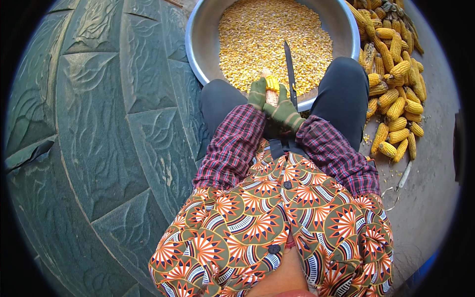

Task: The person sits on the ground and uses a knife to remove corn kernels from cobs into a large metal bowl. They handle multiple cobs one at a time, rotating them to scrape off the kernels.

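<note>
A partly shelled corn cob [272, 84] lies between my two gloved hands, over the near rim of a wide metal basin [198, 48]. Yellow kernels cover only a band of it; the bare pale core shows at both ends. My left hand [257, 92], in a green striped glove, grips the cob from the left. My right hand [285, 114], gloved alike, presses on it from the right. Just beyond the right hand a dark blade [290, 72] stands up at the basin's near rim; its lower end is hidden. Loose corn kernels [274, 33] fill much of the basin.
To the right, a heap of unshelled corn cobs [397, 81] lies on the concrete floor [426, 185], with scattered kernels and a bare cob [405, 174]. Green stone-textured sheeting [100, 130] spreads on the left. My knees [343, 89] flank the basin's near side.
</note>
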Demonstrator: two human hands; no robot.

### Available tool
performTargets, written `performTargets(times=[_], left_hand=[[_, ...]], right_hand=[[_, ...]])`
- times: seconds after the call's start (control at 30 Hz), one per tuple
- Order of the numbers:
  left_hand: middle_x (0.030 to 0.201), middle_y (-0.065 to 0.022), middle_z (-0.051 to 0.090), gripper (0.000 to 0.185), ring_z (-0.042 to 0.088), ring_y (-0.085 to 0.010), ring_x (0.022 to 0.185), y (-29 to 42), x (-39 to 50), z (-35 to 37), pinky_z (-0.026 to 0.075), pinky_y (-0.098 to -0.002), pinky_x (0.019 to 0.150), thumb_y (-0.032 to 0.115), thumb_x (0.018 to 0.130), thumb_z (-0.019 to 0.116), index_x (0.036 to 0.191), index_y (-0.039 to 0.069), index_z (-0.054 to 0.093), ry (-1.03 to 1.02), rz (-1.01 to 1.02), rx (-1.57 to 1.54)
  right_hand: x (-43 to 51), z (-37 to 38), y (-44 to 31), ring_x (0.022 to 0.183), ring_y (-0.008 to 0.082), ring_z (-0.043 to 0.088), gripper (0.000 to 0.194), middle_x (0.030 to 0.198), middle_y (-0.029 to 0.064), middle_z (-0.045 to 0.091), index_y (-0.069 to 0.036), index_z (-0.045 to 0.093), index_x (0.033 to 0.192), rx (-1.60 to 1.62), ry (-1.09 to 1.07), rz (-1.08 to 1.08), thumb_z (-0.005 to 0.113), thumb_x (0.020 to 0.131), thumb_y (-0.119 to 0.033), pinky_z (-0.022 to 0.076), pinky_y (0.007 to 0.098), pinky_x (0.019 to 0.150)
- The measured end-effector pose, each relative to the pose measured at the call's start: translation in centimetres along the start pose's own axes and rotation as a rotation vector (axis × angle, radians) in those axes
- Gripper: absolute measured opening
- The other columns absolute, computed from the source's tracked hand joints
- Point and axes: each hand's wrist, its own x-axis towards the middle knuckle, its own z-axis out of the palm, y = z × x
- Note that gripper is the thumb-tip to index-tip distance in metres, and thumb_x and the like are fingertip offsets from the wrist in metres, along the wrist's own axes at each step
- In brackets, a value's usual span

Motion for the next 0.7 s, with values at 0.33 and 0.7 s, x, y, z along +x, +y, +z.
performTargets(times=[0.33, 0.7], left_hand=[[0.085, -0.0111, 0.054, 0.033, 0.053, -0.0183, 0.071, 4.2, -2.1, 1.4, 0.044, -0.0273, 0.061, 0.030, 0.085, 0.043, 0.098, 0.000, 0.043, 0.050, -0.113, -0.771], [0.080, -0.0141, 0.055, 0.042, 0.053, -0.0178, 0.072, 3.4, -2.2, 1.2, 0.042, -0.0286, 0.062, 0.036, 0.081, 0.048, 0.104, 0.000, 0.044, 0.030, -0.059, -0.012]], right_hand=[[1.4, 1.0, 0.2, 0.089, 0.0243, 0.052, 0.064, 0.099, 0.0185, 0.050, -0.001, 0.018, 0.123, 0.518, 0.195, 0.098, 0.054, 0.075, -0.025, 0.0413, 0.0307, 0.075], [1.5, 1.8, 2.6, 0.094, 0.0345, 0.050, 0.068, 0.101, 0.0241, 0.049, -0.001, 0.013, 0.125, 0.280, 0.203, 0.029, 0.050, 0.076, -0.030, 0.0396, 0.0363, 0.078]])
